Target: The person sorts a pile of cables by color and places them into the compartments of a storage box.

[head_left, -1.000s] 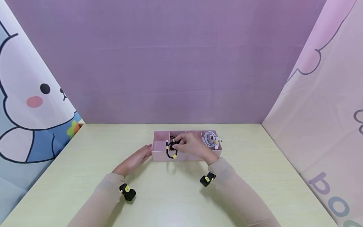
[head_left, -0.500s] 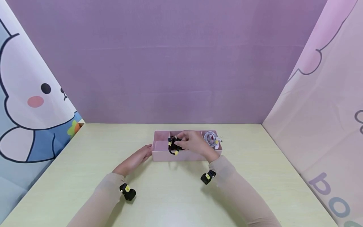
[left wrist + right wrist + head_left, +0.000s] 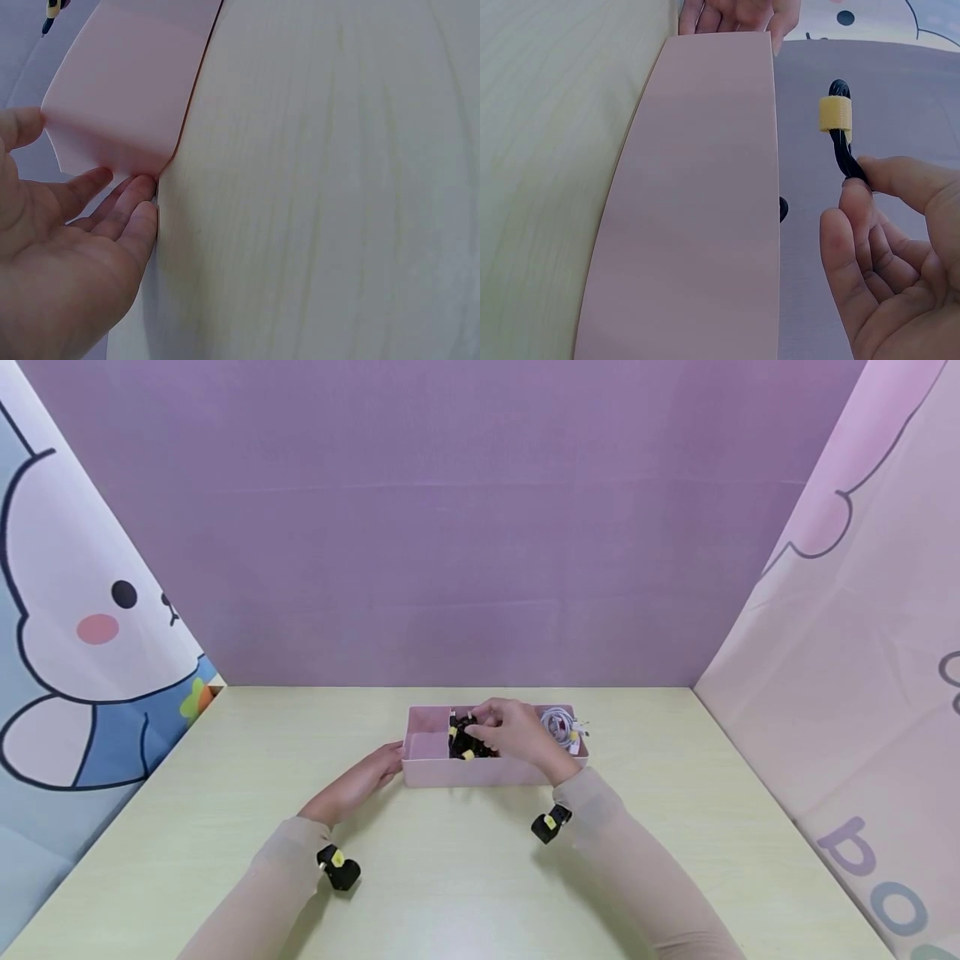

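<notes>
A pink divided box (image 3: 450, 774) lies lengthwise on the table. My right hand (image 3: 519, 732) is over its middle and pinches a bundled black cable (image 3: 841, 146) between thumb and forefinger. A yellow tie (image 3: 835, 114) wraps this bundle, which stands above the box rim in the right wrist view. In the head view, black cables (image 3: 459, 745) show in the second compartment from the left; I cannot tell there which part is held. My left hand (image 3: 366, 778) touches the box's left end, its thumb and fingertips against the end wall (image 3: 112, 146).
A coiled white cable (image 3: 557, 725) with a yellow tie sits in the rightmost compartment, its plug poking past the rim. Pale wooden table (image 3: 450, 877) surrounds the box. A purple backdrop (image 3: 480, 527) rises behind, with printed cloth panels (image 3: 825, 693) at the sides.
My right hand has shifted slightly right and away from me. The black cable loop that hung over the box's front wall now appears behind the front rim. My left hand keeps its place.
</notes>
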Tool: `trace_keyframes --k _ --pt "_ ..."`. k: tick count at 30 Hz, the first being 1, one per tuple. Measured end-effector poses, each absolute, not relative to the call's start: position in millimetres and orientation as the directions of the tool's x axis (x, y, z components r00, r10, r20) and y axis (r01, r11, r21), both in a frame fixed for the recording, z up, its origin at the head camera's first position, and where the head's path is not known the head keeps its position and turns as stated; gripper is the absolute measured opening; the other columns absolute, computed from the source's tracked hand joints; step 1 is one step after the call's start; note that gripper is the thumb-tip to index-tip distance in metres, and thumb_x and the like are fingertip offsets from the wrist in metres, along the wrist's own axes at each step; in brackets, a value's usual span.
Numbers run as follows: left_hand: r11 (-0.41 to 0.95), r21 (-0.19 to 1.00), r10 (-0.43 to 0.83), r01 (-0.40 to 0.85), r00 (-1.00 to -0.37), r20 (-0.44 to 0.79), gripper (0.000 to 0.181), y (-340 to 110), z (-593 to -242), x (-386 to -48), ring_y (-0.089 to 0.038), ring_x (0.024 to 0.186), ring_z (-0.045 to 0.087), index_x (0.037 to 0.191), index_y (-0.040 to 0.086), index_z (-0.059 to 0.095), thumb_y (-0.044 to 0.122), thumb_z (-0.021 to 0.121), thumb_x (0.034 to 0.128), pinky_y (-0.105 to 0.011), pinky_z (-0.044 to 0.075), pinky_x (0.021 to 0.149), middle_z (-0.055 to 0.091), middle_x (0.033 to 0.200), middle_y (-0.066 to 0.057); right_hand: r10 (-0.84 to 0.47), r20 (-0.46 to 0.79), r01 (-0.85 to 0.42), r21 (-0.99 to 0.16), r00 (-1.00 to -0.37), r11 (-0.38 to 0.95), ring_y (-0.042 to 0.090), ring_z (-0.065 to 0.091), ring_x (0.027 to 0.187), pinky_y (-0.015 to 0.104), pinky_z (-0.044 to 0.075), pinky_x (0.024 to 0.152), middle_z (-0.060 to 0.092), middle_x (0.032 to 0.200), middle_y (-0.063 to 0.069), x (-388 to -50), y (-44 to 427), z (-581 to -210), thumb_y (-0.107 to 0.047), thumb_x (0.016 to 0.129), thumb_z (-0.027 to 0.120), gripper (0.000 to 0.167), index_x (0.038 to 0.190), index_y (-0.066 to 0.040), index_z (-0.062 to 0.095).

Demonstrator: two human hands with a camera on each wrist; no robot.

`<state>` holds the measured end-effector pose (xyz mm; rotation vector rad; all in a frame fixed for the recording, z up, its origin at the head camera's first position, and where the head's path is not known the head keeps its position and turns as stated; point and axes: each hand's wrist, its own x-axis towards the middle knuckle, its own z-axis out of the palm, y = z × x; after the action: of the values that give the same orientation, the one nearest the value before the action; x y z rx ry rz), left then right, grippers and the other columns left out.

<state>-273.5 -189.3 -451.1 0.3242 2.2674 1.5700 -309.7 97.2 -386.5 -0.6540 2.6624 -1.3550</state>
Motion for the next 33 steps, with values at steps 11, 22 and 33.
trace_keyframes --k 11,22,33 --pt "0.348 0.937 0.388 -0.028 -0.906 -0.171 0.067 -188 -451 -274 -0.030 0.147 0.029 0.160 0.005 0.018 0.048 0.029 0.1095 -0.042 0.023 0.121 0.024 0.163 -0.013 -0.342 0.127 -0.304 -0.789 -0.931 0.535 0.021 0.068 0.070 0.036 0.059 0.062 0.070 0.082 0.000 -314 99 -388 -0.028 0.094 0.074 0.034 0.121 -0.008 0.067" --pt "0.351 0.936 0.390 -0.026 -0.905 -0.171 0.067 -188 -452 -276 -0.031 0.147 0.029 0.160 0.007 0.018 0.049 0.029 0.1092 -0.043 0.023 0.121 0.024 0.163 -0.013 -0.299 0.131 -0.283 -0.785 -0.945 0.551 0.025 0.070 0.069 0.031 0.056 0.062 0.070 0.083 -0.001 -317 99 -390 -0.029 0.093 0.075 0.034 0.120 -0.010 0.067" --pt "0.328 0.945 0.412 -0.008 -0.899 -0.150 0.069 -188 -453 -274 -0.035 0.147 0.027 0.159 0.003 0.016 0.048 0.030 0.1094 -0.046 0.020 0.121 0.022 0.163 -0.019 -0.288 0.124 -0.269 -0.790 -0.950 0.550 0.027 0.070 0.071 0.032 0.057 0.065 0.070 0.086 -0.001 -321 99 -396 -0.033 0.093 0.075 0.035 0.120 -0.012 0.066"
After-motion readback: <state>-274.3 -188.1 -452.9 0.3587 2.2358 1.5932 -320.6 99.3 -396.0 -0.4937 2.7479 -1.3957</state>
